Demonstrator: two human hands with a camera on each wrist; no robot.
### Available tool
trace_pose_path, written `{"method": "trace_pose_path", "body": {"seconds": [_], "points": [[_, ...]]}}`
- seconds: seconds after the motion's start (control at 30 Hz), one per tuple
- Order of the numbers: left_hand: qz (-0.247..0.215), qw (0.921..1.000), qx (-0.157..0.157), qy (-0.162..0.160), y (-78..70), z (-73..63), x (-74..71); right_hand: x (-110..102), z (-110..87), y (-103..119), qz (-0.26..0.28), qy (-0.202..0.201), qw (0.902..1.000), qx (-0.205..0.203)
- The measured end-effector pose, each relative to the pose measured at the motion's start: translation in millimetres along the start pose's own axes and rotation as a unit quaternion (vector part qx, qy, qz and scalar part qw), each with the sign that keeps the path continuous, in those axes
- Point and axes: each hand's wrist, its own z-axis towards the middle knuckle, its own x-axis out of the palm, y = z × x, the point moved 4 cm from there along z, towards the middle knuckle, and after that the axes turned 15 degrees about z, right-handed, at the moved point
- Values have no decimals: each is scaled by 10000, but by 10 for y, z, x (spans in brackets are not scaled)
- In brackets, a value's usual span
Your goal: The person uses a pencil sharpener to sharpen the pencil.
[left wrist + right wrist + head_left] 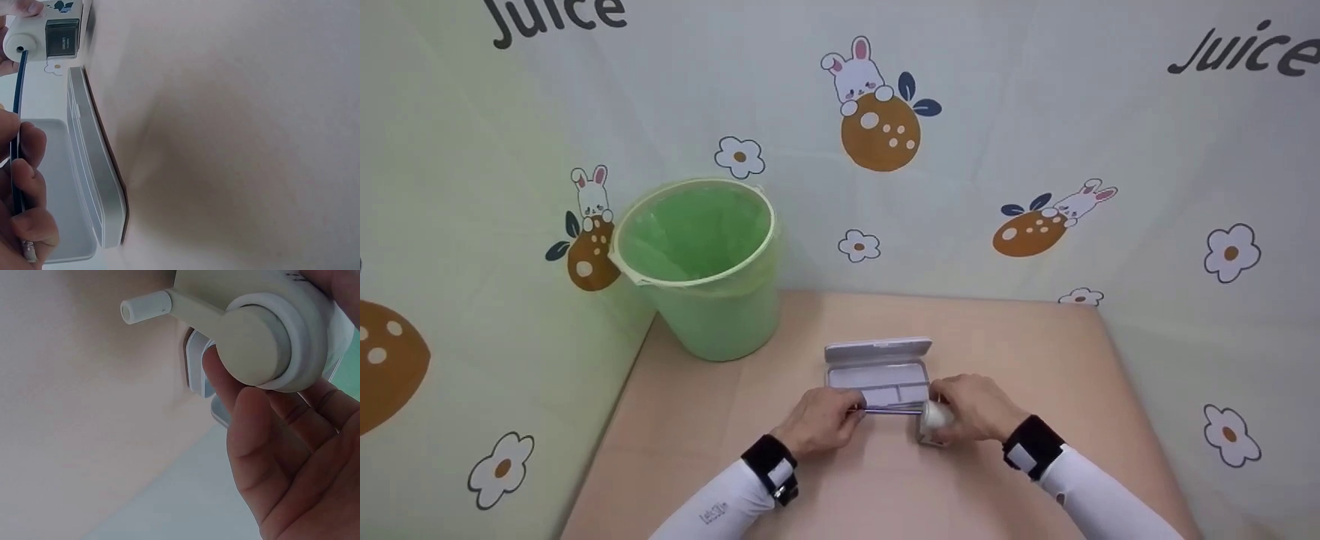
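My left hand (823, 421) grips a dark blue pencil (18, 90), fingers curled along its length, with a metal-banded end by the lower fingers. The pencil's other end sits right at the round hole of a white pencil sharpener (40, 27), which has a dark see-through shavings box. The right hand (976, 409) holds this sharpener, fingers curled about its body. In the right wrist view the crank handle (194, 312) and its round hub (247, 346) face the camera, with thumb and fingers close under the hub. Just beyond both hands is a pale pencil case (877, 375), its lid raised.
At the back left of the table (997, 337) stands a green bucket (720, 322) with a liner inside. Patterned cloth (960, 187) with rabbits and flowers hangs behind the table and along its sides. The case shows divided compartments.
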Motion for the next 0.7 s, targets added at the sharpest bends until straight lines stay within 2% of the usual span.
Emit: {"method": "trace_pose_path", "body": {"seconds": [0.4, 0.7], "points": [[-11, 9998, 135, 113, 11, -16, -5, 2, 3, 7, -32, -18, 9999, -151], [294, 9993, 196, 156, -3, 4, 29, 35, 14, 43, -107, 34, 9999, -97]]}}
